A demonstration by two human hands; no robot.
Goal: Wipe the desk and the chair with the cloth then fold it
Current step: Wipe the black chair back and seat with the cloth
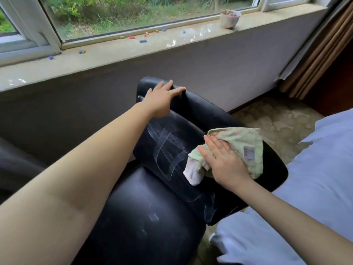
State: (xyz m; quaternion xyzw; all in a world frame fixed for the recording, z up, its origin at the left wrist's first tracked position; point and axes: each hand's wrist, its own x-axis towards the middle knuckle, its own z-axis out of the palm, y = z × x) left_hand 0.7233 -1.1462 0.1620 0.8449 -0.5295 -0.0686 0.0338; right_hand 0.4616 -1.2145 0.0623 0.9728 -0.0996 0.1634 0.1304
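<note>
The head camera looks down at a black chair (172, 150) in the middle of the frame. It looks like smooth, shiny leather, with a rounded seat and a flat back that has white smeary streaks on it. The long side of the back runs from the upper middle of the frame down toward the lower right. One cloth (238, 148) lies on the back, right of the middle. It is soft, fuzzy and pale green, bunched up, with a small tag on it and a pinkish end hanging toward the lower left. Two bare hands show. The right hand (223, 159) lies flat on the cloth, fingers straight and close together, pressing it on the chair. The left hand (160, 98) rests on the top edge of the chair back, fingers spread out. On the stone windowsill (114, 60) at the top sit one white cup (229, 18) and many little chalk pieces (142, 41), blue, red and yellow.
</note>
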